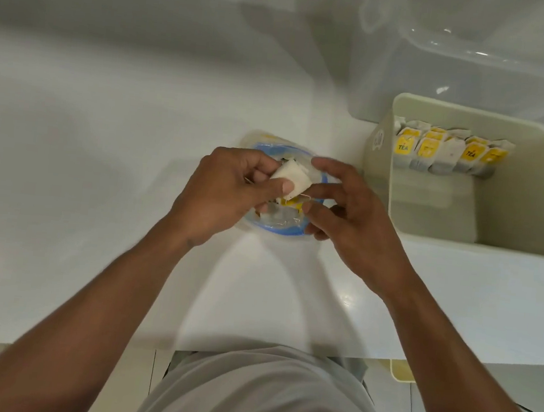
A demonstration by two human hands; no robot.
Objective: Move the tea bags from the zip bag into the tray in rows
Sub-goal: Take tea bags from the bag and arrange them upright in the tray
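A white tea bag is pinched between the thumb and curled fingers of the left hand, just above the mouth of the zip bag. Its thread is seen to run toward the curled thumb and forefinger of the right hand, beside a yellow tag; whether the thread is actually gripped there cannot be told.

The tea bag is soft, papery and pillow-shaped, and is likely to crumple easily. The zip bag is clear, thin film with a blue zip rim, slumped open on the glossy white counter. A few more pale bags are seen inside it.

To the right, the tray is a deep, smooth, cream box with rounded corners. One row of upright bags with yellow tags has been set along its far wall; the rest of its floor is unfilled. The task is judged to be early: one row done, more to be laid.
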